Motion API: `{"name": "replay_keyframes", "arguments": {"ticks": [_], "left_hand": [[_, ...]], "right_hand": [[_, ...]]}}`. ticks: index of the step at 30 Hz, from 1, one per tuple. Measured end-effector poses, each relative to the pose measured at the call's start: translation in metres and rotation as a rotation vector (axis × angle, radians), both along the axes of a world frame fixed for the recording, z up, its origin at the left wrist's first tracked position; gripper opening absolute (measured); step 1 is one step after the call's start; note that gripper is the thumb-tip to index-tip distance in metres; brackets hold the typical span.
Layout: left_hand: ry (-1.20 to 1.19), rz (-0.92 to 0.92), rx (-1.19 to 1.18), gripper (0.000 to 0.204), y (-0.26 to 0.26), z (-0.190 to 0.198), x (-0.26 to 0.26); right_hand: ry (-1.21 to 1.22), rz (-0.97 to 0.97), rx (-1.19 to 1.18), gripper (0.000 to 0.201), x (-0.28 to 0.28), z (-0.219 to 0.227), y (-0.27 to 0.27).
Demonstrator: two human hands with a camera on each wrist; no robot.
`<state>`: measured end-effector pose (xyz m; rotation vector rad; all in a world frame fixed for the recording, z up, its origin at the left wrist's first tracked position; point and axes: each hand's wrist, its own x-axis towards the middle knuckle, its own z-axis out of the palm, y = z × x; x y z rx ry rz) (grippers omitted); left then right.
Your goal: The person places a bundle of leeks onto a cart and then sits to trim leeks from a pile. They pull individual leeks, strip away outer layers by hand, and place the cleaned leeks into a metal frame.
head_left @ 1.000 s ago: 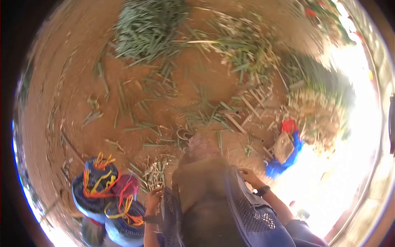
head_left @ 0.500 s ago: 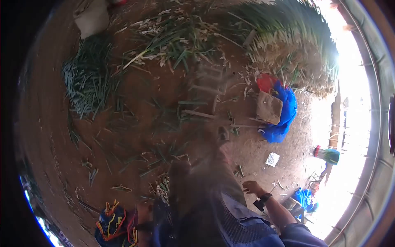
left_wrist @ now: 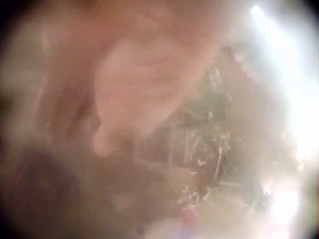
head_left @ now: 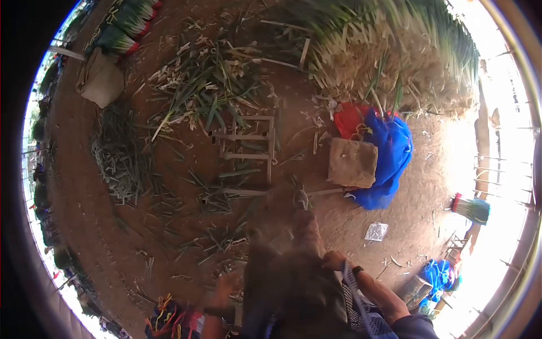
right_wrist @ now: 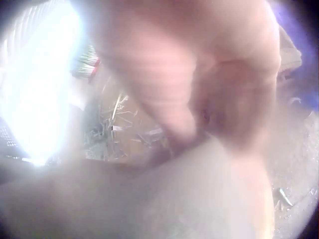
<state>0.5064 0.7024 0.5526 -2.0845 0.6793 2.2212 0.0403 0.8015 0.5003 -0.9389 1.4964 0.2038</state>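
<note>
Beside the dark-clothed legs, the left hand (head_left: 227,284) hangs blurred in the head view. The left wrist view shows this hand (left_wrist: 144,79) close up, with relaxed fingers and nothing visible in its grasp. On the other side, the right hand (head_left: 334,260) is at the edge of the clothing over the leg, near a blue mesh fabric (head_left: 361,316). In the right wrist view the right hand (right_wrist: 184,74) has curled fingers and pinches pale grey cloth (right_wrist: 164,199); its fingertips are partly hidden.
A low wooden frame (head_left: 248,156) lies on the soil ahead, near loose green leaves (head_left: 214,85). Right of it are a square tan pad (head_left: 353,163), blue cloth (head_left: 389,158) and a large stack of leeks (head_left: 395,56). Colourful tied bundles (head_left: 172,322) lie lower left.
The head view has swung, bringing the wooden frame, leek stack and sack into fuller view. The right hand has moved in from beside the leg to the clothing and grips it.
</note>
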Motion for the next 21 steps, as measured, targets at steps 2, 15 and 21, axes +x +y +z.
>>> {"name": "replay_keyframes", "arguments": {"ticks": [2,15,21], "left_hand": [[-0.035,0.022,-0.020,0.035,-0.045,0.024,-0.038],[-0.244,-0.424,-0.242,0.031,-0.215,-0.150,-0.129],[-0.201,-0.098,-0.198,0.034,-0.337,-0.165,-0.250]], "right_hand": [[-0.202,-0.086,0.148,0.032,-0.028,0.023,-0.025],[-0.602,-0.334,0.520,0.037,-0.187,0.063,-0.167],[-0.770,-0.191,0.350,0.044,-0.290,-0.018,-0.263]]}}
